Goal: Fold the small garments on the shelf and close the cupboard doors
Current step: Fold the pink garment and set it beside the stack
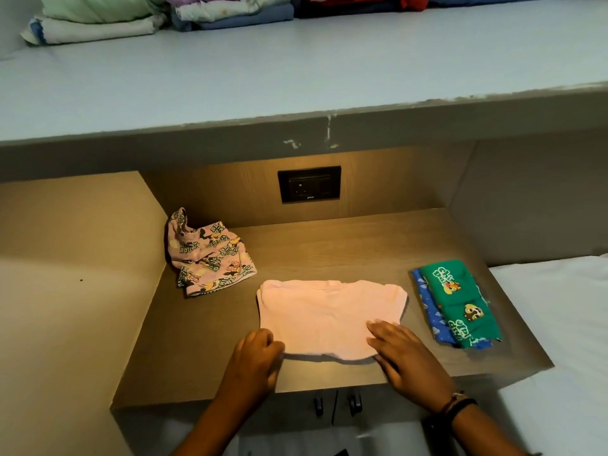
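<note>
A pale pink garment point(329, 315) is laid flat at the lower centre of the frame, on a wooden shelf point(345, 248), its near hem close to the shelf's front edge. The left hand point(258, 358) is curled at the garment's near left corner, fingers bent in on the hem; whether cloth is actually pinched cannot be told. The right hand point(406, 355) is laid flat, fingers spread, on the near right corner. Bare shelf is left behind the garment up to the back wall, and narrower strips on either side. A crumpled pink cartoon-print garment point(207, 255) is seen to the left, against the side wall point(82, 258). A folded green garment point(460, 304) is stacked on a blue one point(431, 311) to the right, near the shelf's right edge; white-and-yellow lettering is printed on the green, but cannot be read. A black socket plate point(309, 184) is set in the back wall, a small mark on it illegible. Two dark cupboard handles point(335, 404) are seen under the front edge. Folded clothes point(164, 14) are piled on the upper ledge point(296, 70), top of frame. A white surface point(559, 324) lies at the right.
</note>
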The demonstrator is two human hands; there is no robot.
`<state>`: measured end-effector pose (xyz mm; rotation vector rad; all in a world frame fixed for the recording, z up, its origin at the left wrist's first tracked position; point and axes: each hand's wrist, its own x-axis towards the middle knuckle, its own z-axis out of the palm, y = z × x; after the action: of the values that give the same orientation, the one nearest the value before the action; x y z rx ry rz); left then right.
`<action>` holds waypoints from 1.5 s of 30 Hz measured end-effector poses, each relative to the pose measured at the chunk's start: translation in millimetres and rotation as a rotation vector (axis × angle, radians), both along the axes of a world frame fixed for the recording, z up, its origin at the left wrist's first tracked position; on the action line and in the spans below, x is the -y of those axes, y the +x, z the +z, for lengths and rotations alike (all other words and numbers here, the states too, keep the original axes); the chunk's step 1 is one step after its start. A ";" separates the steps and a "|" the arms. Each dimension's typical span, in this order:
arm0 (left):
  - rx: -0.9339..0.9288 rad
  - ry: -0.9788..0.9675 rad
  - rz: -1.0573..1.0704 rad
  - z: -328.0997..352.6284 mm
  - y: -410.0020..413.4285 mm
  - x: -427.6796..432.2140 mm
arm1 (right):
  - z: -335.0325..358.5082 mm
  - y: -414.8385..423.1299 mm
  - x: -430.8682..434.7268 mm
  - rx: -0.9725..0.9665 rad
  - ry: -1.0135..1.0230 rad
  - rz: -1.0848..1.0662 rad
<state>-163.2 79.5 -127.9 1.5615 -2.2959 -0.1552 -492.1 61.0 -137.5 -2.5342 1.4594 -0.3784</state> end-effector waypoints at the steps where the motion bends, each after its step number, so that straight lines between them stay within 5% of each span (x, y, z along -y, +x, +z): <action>1: 0.026 0.004 -0.001 2.0 2.6 2.6 | -0.6 -1.8 1.5 0.016 -0.025 0.003; 7: 0.092 0.000 -0.013 33.7 19.1 25.9 | 26.3 -0.6 17.2 0.194 -0.202 -0.088; 15: -0.606 0.393 0.111 138.7 19.0 65.0 | 123.4 -9.8 70.0 0.338 -0.215 -0.023; 19: -0.437 0.489 0.058 157.7 23.6 90.7 | 139.7 -10.6 108.6 0.321 0.051 -0.019; 22: -0.263 0.378 0.100 165.3 19.7 110.5 | 140.0 -6.9 137.8 0.311 0.093 -0.076; 27: -0.196 0.020 0.241 178.0 9.0 133.1 | 156.9 2.8 159.0 0.411 -0.077 -0.260; 31: -0.052 -0.239 0.116 160.8 20.2 121.1 | 147.6 1.4 138.8 0.410 -0.285 -0.108; 35: 0.157 -0.132 -0.025 112.4 23.6 76.9 | 93.6 -12.9 91.0 0.205 -0.171 0.002; 40: 0.161 0.090 -0.086 38.6 20.5 9.2 | 13.8 -23.5 21.6 0.055 0.109 -0.040; 45: 0.088 0.094 -0.066 19.6 18.2 -15.1 | 9.1 -24.8 3.9 0.038 0.001 -0.011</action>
<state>-145.0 94.7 -108.2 1.5672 -2.4422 -0.2184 -516.9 57.1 -128.5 -2.5047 1.4605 -0.4259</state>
